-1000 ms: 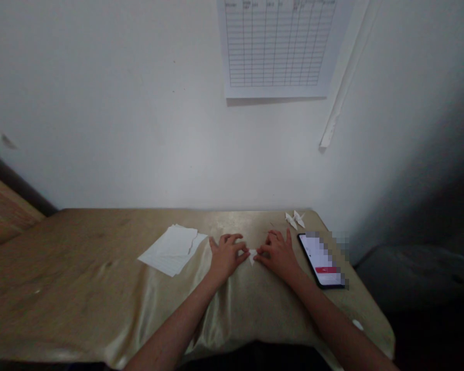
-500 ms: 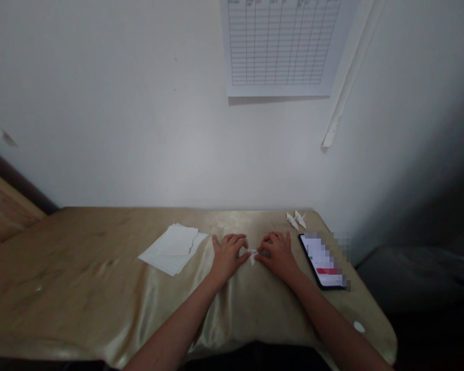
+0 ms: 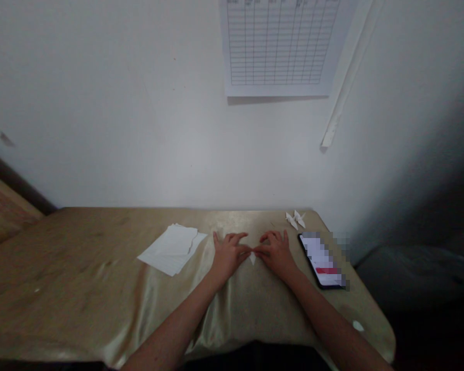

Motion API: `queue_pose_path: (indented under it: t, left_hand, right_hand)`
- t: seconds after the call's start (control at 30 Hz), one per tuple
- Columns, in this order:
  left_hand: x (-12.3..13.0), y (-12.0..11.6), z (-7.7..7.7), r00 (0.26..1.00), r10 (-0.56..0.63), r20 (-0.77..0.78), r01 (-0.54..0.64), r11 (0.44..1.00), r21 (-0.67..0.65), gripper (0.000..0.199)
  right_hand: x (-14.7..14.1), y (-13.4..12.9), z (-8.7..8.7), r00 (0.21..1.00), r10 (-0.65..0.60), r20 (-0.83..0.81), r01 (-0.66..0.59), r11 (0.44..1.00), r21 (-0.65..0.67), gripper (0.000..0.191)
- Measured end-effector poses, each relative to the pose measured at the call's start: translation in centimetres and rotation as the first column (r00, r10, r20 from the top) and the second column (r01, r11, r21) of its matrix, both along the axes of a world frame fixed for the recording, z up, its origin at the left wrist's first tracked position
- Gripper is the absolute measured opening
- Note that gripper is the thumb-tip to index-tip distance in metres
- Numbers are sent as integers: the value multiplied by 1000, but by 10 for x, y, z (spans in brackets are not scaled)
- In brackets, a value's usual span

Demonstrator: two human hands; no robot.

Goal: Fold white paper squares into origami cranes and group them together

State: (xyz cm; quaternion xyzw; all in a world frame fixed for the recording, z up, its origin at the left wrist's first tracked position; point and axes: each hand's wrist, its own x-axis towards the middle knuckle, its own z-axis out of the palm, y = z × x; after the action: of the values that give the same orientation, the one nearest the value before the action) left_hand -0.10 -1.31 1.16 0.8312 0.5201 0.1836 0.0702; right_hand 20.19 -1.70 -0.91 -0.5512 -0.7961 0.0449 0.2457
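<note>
- Paper piece (image 3: 252, 259), small, white and folded: just below and right of frame centre, its tip pointing down the frame.
- Left hand (image 3: 229, 253): thumb and index finger pinching the paper piece, other fingers spread.
- Right hand (image 3: 277, 252): pinching the same piece from the right, other fingers raised; fingertips of both hands meet or nearly meet, exact contact unclear.
- Paper sheets (image 3: 170, 250): loose overlapping stack, left of the left hand.
- Phone (image 3: 320, 262): lower right, screen lit, partly pixelated.
- Folded figures (image 3: 295, 220): two, white, above the phone.
- Cloth-covered table (image 3: 81, 293): across the lower frame, beneath all items listed.
</note>
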Motion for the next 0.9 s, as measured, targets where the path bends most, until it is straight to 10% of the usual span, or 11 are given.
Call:
queue_pose_path:
  t: [0.9]
  left_hand:
    - [-3,-3,0,996,86,37,-87,995,43,8]
  right_hand:
    - [-11,-10,16,985,-134,113,134,991,1,12]
